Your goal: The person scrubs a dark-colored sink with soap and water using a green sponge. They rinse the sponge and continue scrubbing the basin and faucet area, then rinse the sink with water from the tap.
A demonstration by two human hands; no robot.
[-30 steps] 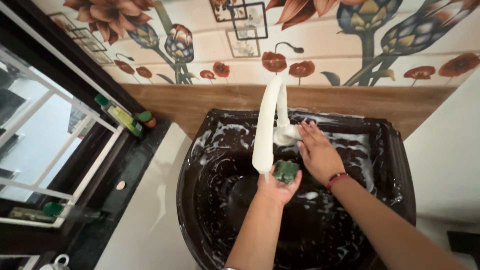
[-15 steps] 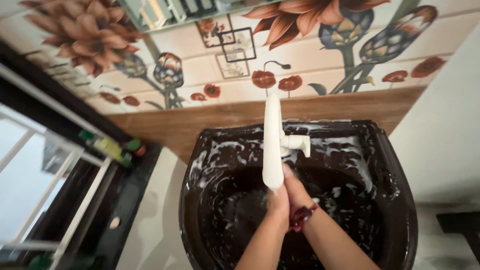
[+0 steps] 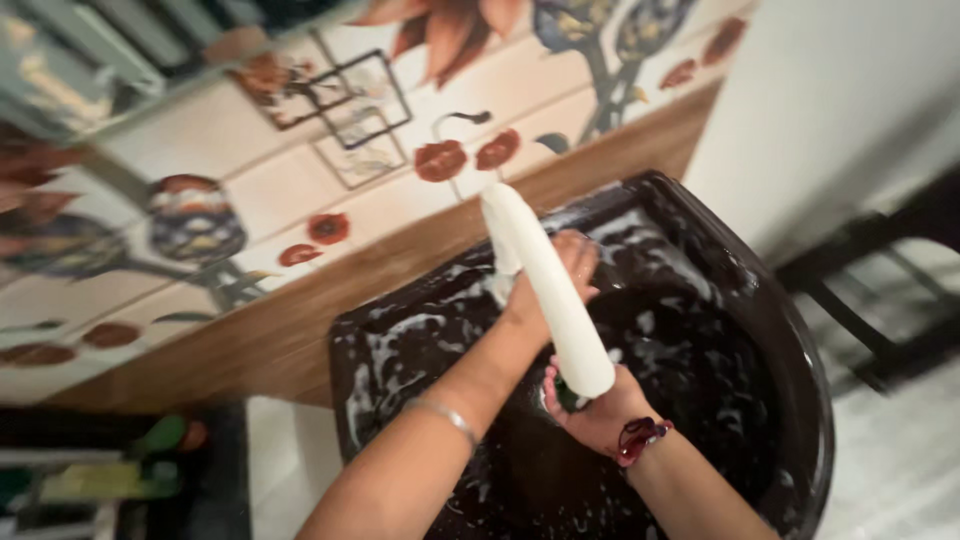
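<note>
left hand (image 3: 560,280) now behind tap (image 3: 550,290)

Blurred green bottles (image 3: 150,450) at lower left; no labels readable.

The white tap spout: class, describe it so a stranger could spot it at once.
Find the soapy black basin below the flowered wall tiles. Over its middle juts a long, smooth white tap spout, with the left hand behind it and the right hand under its tip. Nothing else there is white and tubular.

Left hand (image 3: 545,290) reaches forward, fingers curled; right hand (image 3: 600,410) cupped, palm up.
</note>
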